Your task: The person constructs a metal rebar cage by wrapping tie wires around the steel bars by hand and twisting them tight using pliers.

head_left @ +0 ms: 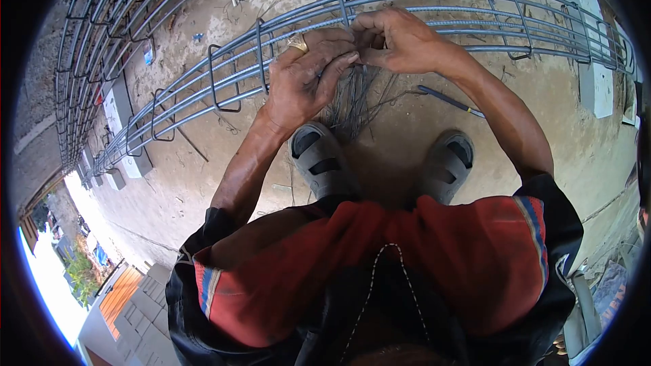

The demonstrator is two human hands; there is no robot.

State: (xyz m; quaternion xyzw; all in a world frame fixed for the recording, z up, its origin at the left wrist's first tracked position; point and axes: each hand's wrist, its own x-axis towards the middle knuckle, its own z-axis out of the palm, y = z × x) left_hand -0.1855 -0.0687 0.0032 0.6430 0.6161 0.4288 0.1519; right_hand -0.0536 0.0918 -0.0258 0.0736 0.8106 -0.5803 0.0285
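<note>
A second cage [95,24] stands at ten o'clock; at twelve your left hand [298,81], curled to a pinch with its hold hidden, is over the rebar cage [343,5], likely heavy and stiff, best gripped between the obstructing stirrups [260,54]. Just below bunch thin wires [352,98], probably springy; your right hand [400,44] is half-curled, hold unseen, and a dark-handled tool [451,100] lies at two.

Those far bars [498,49] are looking like partly ribbed metal with a dull sheen, floor's [529,135] looking rough and matt, sandals [325,171] are showing matt plastic-ish stuff, near clothes [380,234] are looking like matt cloth.
</note>
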